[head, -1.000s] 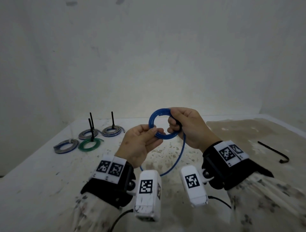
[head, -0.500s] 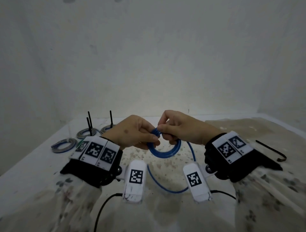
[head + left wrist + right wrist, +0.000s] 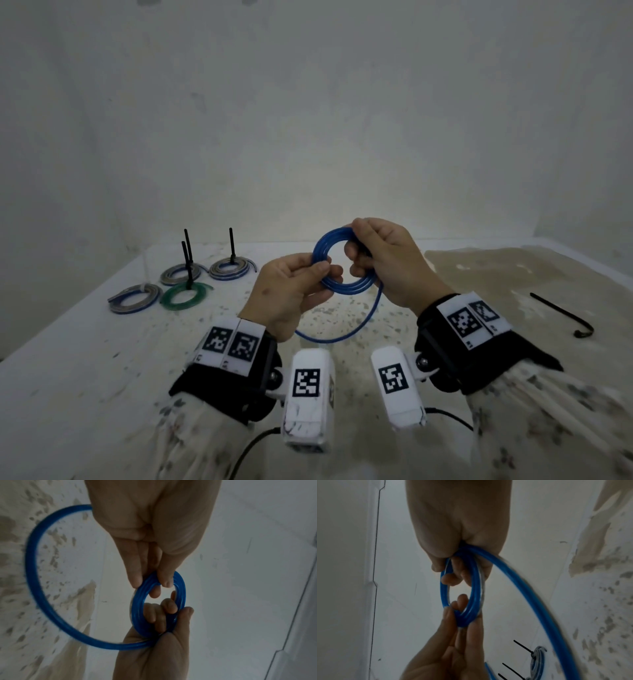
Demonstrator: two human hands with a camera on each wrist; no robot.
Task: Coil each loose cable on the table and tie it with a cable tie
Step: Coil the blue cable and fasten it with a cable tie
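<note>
- On the far left of the white table (image 3: 85, 359) lie four coils already tied: a grey and blue coil (image 3: 135, 299) nearest the left edge bound with a pale tie, a green coil (image 3: 184, 296) just beside it, and two more grey coils (image 3: 181, 274) (image 3: 230, 268) behind them.
- Black tie tails (image 3: 231, 245) stand upright from the green coil and the two grey ones behind.
- The left hand (image 3: 287, 291) is raised above the table, its thumb and fingers pinching the left side of the blue cable (image 3: 344, 289).
- The left wrist view shows the thumb tip on top of the wound loops and fingers (image 3: 135, 574) underneath them.
- The blue cable is wound into a small ring of several turns, held upright in the air between the two hands, near the table's middle.
- One loose stretch of it hangs from the ring's lower right, sags in a curve towards the table and runs back behind the left hand.
- The right hand (image 3: 387, 263) grips the ring's right side, its fingers curled through the opening and its thumb over the top.
- The right wrist view shows the turns bunched in that closed palm (image 3: 458, 534).
- Both wrists wear black bands with printed square markers, over floral sleeves (image 3: 548, 428).
- To the far right, a loose black tie (image 3: 561, 313) with a hooked end lies on a brownish patch of the table, well apart from the hands.
</note>
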